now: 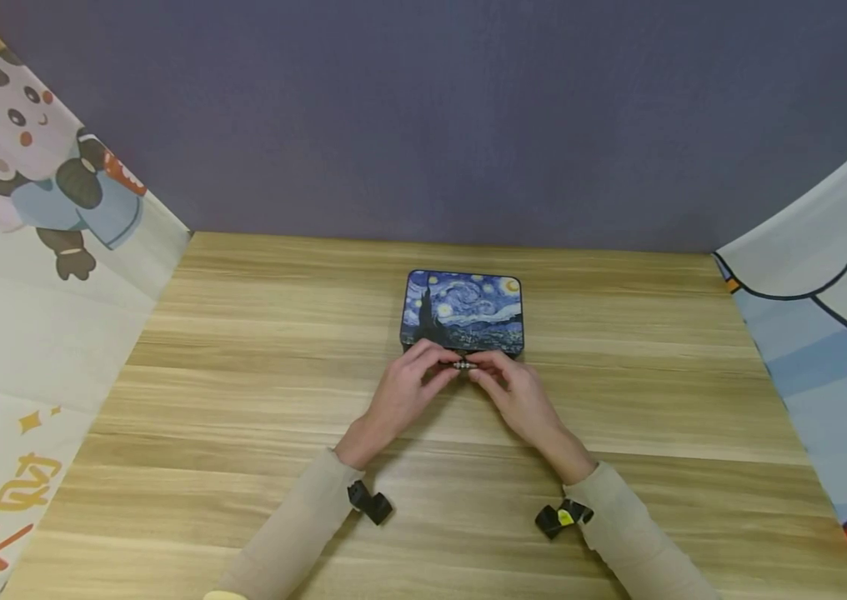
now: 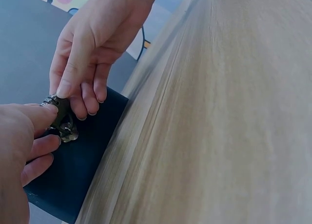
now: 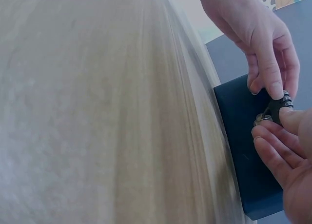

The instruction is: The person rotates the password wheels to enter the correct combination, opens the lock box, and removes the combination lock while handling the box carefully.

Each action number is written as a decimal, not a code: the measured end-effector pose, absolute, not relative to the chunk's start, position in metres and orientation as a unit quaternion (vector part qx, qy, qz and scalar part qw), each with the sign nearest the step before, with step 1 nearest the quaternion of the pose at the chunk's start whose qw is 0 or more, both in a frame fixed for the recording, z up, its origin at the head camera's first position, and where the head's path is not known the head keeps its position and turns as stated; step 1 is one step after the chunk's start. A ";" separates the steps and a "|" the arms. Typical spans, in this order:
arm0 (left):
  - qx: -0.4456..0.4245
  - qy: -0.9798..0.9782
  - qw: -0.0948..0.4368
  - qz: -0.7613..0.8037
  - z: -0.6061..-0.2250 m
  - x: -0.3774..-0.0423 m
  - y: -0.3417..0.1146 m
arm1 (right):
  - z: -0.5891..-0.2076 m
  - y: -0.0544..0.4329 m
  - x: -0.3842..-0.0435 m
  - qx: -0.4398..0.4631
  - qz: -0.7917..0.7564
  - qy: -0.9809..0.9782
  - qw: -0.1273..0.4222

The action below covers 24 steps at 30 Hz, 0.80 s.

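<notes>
A box [image 1: 463,310] with a starry night painting on its lid lies closed on the table. At its dark front side hangs a small black combination padlock [image 2: 61,111] with metal number dials, hooked through a metal clasp [image 2: 70,135]. My left hand [image 1: 407,390] pinches the padlock's left end between thumb and fingers. From the other side my right hand [image 1: 523,398] pinches its right end. In the right wrist view the padlock [image 3: 278,107] sits between both thumbs, its dials partly covered by fingertips. The digits are too small to read.
The wood-grain table [image 1: 281,358] extends around the box on all sides. A dark blue-grey panel [image 1: 438,125] rises behind it, and printed cartoon sheets [image 1: 56,317] flank the left and right sides. A black strap [image 1: 369,502] hangs at the left wrist.
</notes>
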<state>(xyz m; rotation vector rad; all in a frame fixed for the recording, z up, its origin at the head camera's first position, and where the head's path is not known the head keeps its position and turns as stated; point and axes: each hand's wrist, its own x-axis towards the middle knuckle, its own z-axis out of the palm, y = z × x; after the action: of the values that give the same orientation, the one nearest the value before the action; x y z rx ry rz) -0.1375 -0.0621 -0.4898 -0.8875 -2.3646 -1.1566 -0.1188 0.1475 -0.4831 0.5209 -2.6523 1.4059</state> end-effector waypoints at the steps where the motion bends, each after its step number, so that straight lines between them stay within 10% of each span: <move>1: -0.314 -0.837 0.182 -0.410 -0.490 -0.138 -0.062 | -0.483 0.148 -0.119 0.171 0.461 -0.870 0.048; 24: -0.318 -0.832 0.187 -0.414 -0.489 -0.139 -0.061 | -0.484 0.148 -0.119 0.173 0.462 -0.868 0.050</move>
<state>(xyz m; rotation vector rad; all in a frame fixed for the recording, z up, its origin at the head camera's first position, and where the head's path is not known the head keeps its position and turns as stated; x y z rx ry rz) -0.1392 -0.0614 -0.4893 -0.8940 -2.3434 -1.1658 -0.1189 0.1484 -0.4840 0.5273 -2.6433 1.4077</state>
